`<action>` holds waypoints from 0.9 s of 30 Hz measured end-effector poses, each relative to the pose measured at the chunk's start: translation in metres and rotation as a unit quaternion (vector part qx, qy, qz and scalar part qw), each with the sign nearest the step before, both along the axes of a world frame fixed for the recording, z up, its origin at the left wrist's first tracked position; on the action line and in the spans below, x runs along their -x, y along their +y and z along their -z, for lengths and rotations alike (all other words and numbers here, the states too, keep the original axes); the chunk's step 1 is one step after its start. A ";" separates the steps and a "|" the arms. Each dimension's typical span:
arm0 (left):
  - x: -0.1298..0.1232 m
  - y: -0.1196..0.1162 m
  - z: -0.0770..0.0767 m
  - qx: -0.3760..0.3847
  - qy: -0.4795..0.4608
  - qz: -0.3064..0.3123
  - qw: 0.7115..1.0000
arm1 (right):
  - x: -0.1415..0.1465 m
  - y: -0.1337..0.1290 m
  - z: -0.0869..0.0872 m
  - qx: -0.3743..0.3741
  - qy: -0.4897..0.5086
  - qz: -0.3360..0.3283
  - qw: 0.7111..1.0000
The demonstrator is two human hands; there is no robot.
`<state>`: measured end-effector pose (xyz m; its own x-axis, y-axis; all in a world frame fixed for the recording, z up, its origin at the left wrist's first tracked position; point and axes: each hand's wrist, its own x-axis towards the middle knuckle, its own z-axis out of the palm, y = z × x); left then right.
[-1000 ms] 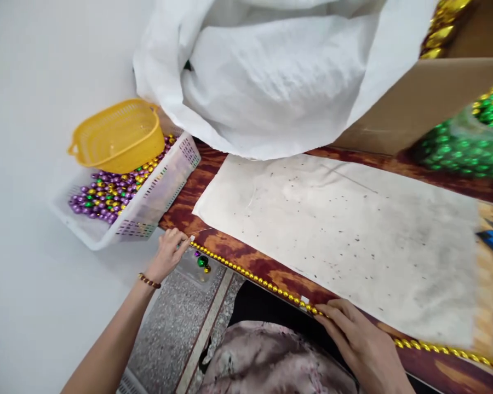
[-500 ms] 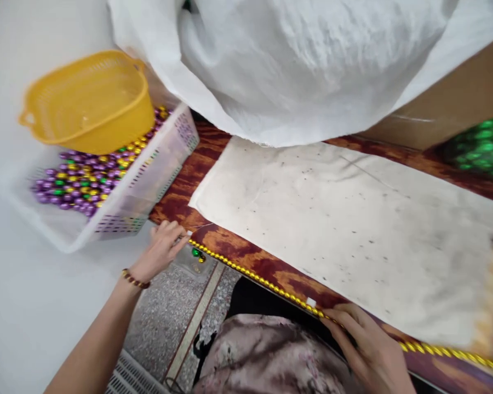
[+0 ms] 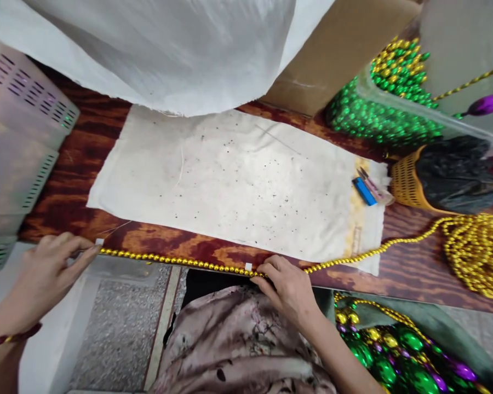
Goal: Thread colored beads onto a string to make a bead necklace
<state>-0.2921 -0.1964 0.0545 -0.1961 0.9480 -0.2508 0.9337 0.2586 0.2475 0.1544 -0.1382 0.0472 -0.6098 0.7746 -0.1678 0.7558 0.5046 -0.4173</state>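
A strand of gold beads (image 3: 176,259) runs along the front edge of the wooden table, stretched between the hands. Its left end is pinched by my left hand (image 3: 51,268), beside a small white tag (image 3: 99,242). Farther right, my right hand (image 3: 285,284) closes on the same strand, just right of a second white tag (image 3: 248,267). Beyond that hand the strand continues to a coiled pile of gold beads (image 3: 479,254) at the right. Behind the strand lies a speckled white cloth (image 3: 230,180).
A blue lighter (image 3: 364,191) and small snips (image 3: 372,186) lie on the cloth's right end. At the back right are a clear bin (image 3: 394,106) of green and gold beads and an orange basket (image 3: 406,178) with a black bag. A pale crate (image 3: 20,126) stands left.
The camera view has swung to the right, bringing the gold pile, bead bin and orange basket into view. Both hands keep their grip on the strand.
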 end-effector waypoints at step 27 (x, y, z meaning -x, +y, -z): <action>-0.085 0.099 -0.031 -0.168 -0.061 -0.006 0.984 | -0.042 0.068 -0.032 0.132 0.191 0.114 0.966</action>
<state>-0.2075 -0.0971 0.0858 -0.1949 0.9793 0.0550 0.8894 0.1528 0.4309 0.1969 -0.0706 0.0792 -0.4856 0.8568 -0.1736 0.6000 0.1822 -0.7789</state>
